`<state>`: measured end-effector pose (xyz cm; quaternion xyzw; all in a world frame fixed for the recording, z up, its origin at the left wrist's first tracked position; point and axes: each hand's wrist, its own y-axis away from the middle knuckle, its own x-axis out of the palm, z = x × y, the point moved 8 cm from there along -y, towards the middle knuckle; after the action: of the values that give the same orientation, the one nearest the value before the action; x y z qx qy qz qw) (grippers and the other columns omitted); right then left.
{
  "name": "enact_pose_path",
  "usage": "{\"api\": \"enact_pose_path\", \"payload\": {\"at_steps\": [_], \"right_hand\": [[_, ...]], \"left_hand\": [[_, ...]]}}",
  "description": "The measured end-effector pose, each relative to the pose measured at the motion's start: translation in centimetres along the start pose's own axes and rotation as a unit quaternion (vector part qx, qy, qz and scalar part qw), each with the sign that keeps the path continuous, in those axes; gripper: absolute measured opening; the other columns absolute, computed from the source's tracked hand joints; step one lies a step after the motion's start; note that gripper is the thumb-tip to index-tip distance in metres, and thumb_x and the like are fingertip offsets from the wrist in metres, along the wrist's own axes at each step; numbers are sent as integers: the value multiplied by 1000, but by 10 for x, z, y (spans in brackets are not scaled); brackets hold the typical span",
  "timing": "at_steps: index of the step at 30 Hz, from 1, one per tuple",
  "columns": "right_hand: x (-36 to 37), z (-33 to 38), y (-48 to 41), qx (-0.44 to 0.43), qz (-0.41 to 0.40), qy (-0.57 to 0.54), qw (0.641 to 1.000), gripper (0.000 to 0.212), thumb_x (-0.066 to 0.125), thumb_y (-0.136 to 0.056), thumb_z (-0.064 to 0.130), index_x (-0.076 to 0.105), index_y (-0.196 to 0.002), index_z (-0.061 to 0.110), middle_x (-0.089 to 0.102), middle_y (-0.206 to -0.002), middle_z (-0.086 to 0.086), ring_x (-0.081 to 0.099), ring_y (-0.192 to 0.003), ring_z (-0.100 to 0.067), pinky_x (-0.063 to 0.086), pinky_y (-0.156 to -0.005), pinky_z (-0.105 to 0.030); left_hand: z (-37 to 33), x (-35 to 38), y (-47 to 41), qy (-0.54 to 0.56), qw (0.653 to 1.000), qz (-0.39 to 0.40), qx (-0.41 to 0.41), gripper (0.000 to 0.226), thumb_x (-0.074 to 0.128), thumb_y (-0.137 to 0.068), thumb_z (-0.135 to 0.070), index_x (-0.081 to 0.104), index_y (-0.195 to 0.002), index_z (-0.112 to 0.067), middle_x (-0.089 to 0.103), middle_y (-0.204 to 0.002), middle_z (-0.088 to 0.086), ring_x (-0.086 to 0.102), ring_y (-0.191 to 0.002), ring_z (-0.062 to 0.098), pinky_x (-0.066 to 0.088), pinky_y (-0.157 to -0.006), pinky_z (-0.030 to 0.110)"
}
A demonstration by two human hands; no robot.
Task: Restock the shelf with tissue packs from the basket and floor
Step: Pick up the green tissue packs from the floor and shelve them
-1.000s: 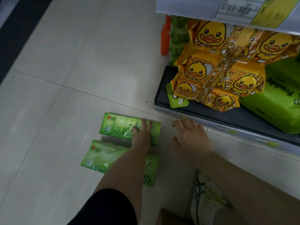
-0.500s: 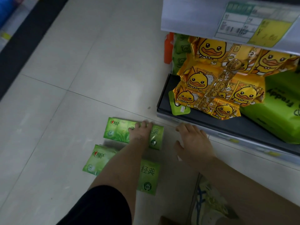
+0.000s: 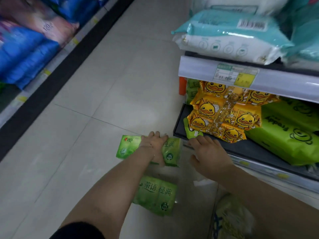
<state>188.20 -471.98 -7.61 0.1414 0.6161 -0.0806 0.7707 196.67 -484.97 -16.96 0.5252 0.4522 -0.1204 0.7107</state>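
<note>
Two green tissue packs lie on the tiled floor by the shelf's corner. My left hand (image 3: 153,145) grips the far green pack (image 3: 170,150), fingers over its far edge and thumb on the near side. The near green pack (image 3: 157,194) lies flat below it, partly hidden by my left forearm. My right hand (image 3: 208,156) hovers with relaxed fingers just right of the far pack, by the front lip of the bottom shelf (image 3: 250,152). It holds nothing. No basket shows.
The bottom shelf carries yellow duck-print packs (image 3: 224,118) and large green packs (image 3: 290,135). The shelf above holds white and teal packs (image 3: 229,37). Blue packs (image 3: 25,54) line the opposite shelf across the aisle. My shoe (image 3: 231,218) stands at the lower right.
The view has tilted upward, showing the upper shelf and aisle. My left hand has closed round the far green pack; my right hand stays beside it.
</note>
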Motion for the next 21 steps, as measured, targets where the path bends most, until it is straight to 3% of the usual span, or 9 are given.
{"api": "enact_pose_path", "payload": {"at_steps": [6,8,10,12,16,18,21], "right_hand": [[-45,28,2,-64,-18,56,996,49,81,-45,29,63,-89,14,59,-79,-5,62,-70,-26,50,-55,-37],[-60,39,3,-73,-8,62,995,47,75,-62,28,61,-104,13,59,-97,-9,60,-89,-31,50,-70,-41],[-78,47,6,-88,-10,67,994,51,63,-79,24,48,-126,12,48,-125,-12,46,-116,-33,40,-92,-44],[-95,51,11,-94,-22,91,991,61,62,-80,24,40,-135,12,38,-137,-12,36,-128,-32,34,-100,-42],[-123,56,22,-124,-65,157,978,77,83,-46,39,62,-114,11,60,-115,-12,58,-108,-31,50,-78,-41],[-134,56,27,-140,-71,188,970,78,84,-44,45,64,-111,10,62,-113,-12,59,-106,-32,50,-76,-42],[-162,58,38,-182,-92,245,948,71,81,-49,37,62,-112,9,61,-117,-14,58,-106,-34,49,-77,-44]], "left_hand": [[8,-60,46,8,999,-40,-4,101,76,-51,-59,33,-137,-28,43,-125,6,36,-122,25,38,-96,49],[6,-81,60,10,999,-49,2,98,75,-51,-59,35,-135,-28,44,-122,6,37,-120,25,40,-94,46],[4,-103,74,20,998,-57,5,95,76,-50,-58,39,-132,-30,44,-119,5,39,-118,25,41,-92,43],[0,-124,87,26,998,-60,7,89,76,-48,-58,42,-127,-32,44,-112,3,41,-113,23,43,-86,38],[-13,-165,110,45,996,-76,21,71,73,-42,-62,52,-103,-32,46,-92,-1,49,-92,22,51,-80,35],[-21,-183,121,55,994,-89,35,66,74,-41,-62,54,-96,-31,53,-89,-1,54,-85,22,54,-78,33],[-37,-210,144,53,992,-93,64,60,80,-48,-54,55,-97,-31,58,-79,-5,58,-79,21,52,-71,26]]}}
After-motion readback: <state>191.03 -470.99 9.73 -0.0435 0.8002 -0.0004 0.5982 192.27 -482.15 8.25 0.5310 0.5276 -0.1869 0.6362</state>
